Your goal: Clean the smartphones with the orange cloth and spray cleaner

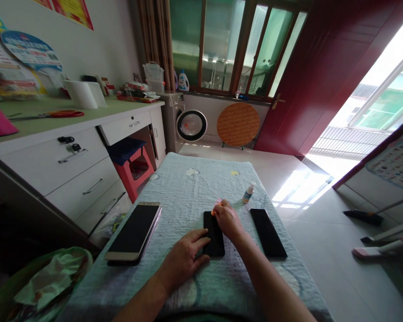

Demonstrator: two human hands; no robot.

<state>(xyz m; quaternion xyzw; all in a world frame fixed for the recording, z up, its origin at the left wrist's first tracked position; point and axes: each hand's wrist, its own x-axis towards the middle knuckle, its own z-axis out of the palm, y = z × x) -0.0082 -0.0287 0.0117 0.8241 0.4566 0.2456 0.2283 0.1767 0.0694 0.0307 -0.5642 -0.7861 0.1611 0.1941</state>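
Note:
A black smartphone (215, 237) lies flat on the quilted cloth in front of me. My left hand (186, 252) rests against its left side, fingers spread, with fingertips touching the screen's edge. At the phone's far end, my right hand (227, 219) is closed around a small orange-pink cloth (217, 206) pressed on the screen; most of the cloth is hidden by the fingers. To the right lies another dark phone (267, 233). Beyond it a small spray bottle (248, 193) with a white top stands upright. On the left is a stack of phones (134, 232), a gold-framed one on top.
A light-blue quilted cloth (184, 188) covers the table. Along the left runs a white drawer desk (87, 170), with a red stool (134, 174) and a bin (83, 264) nearby. A washing machine (171, 116) with its door open and a round wooden tabletop (238, 123) stand behind.

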